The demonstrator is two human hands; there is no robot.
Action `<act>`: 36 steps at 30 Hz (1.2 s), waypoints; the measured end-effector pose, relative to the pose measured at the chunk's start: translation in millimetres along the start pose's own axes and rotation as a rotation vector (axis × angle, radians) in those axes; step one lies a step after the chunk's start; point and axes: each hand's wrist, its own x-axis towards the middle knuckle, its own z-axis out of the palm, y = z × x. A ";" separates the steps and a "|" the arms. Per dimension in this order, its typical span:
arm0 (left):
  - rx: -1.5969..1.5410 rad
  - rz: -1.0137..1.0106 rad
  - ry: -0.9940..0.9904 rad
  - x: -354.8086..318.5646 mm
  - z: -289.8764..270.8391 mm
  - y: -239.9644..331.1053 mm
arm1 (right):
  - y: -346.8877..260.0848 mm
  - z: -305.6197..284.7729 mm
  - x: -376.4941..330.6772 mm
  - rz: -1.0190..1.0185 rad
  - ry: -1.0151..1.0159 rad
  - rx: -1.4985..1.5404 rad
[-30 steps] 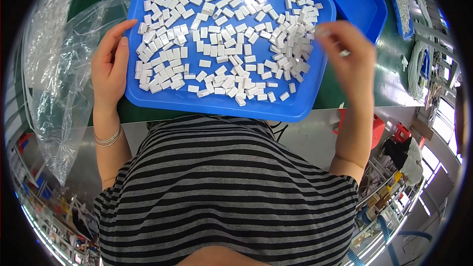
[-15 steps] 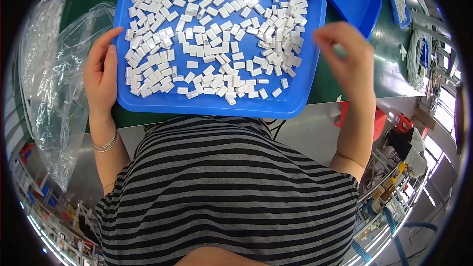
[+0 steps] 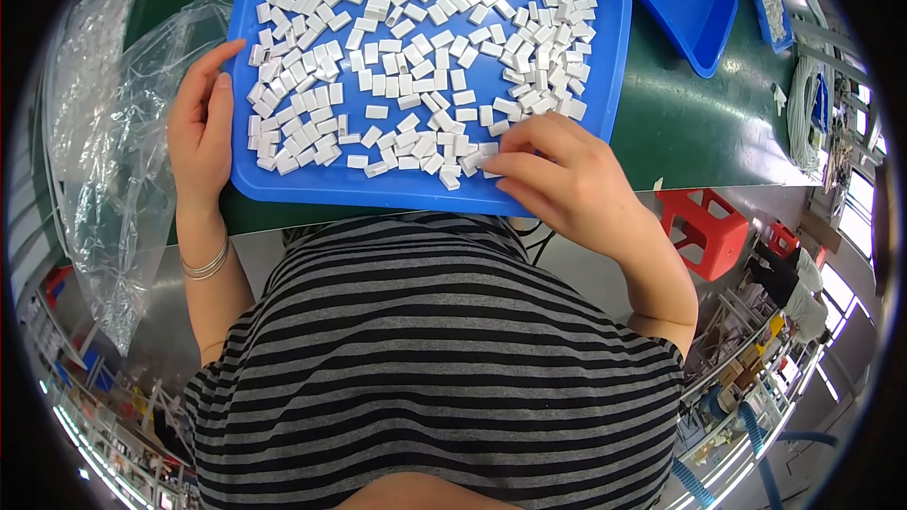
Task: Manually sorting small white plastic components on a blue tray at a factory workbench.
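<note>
Nearest, the striped shirt (image 3: 435, 340) is close against the table (image 3: 704, 137), so the big blue tray (image 3: 378, 194) lies within easy reach of both hands. The left hand (image 3: 201, 123) is half open at the tray's left rim, index finger reaching to the edge and thumb set apart from it, presumably to steady the tray. The right hand (image 3: 557, 175) is bent over the lower right corner, thumb and forefinger drawn near each other among the white pieces (image 3: 376, 112); whether it pinches one cannot be told. The pieces lie scattered across the tray, crowded in places, and its raised rim seems to keep them together. To the left lies a clear plastic bag (image 3: 170, 113); past the tray's right side a smaller blue tray (image 3: 710, 38) holds a few similar pieces, near enough for the right hand. Farther off stands a red stool (image 3: 704, 236)

A second ago the right hand was blurred past the big tray's right rim, by the smaller tray; now it has come down inside the corner, covering stray pieces there. The left hand keeps its place, and the stool, then largely behind the right forearm, shows almost whole
</note>
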 end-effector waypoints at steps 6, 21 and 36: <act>-0.012 0.004 0.002 0.4 0.7 -1.4 | 6.8 16.3 31.6 -0.105 -0.052 -0.055; -0.026 -0.020 0.000 -0.7 1.5 1.8 | 12.6 -2.1 24.4 -0.007 0.144 -0.186; -0.032 -0.024 -0.007 -0.9 2.0 5.0 | 18.0 4.6 35.0 -0.037 0.184 -0.144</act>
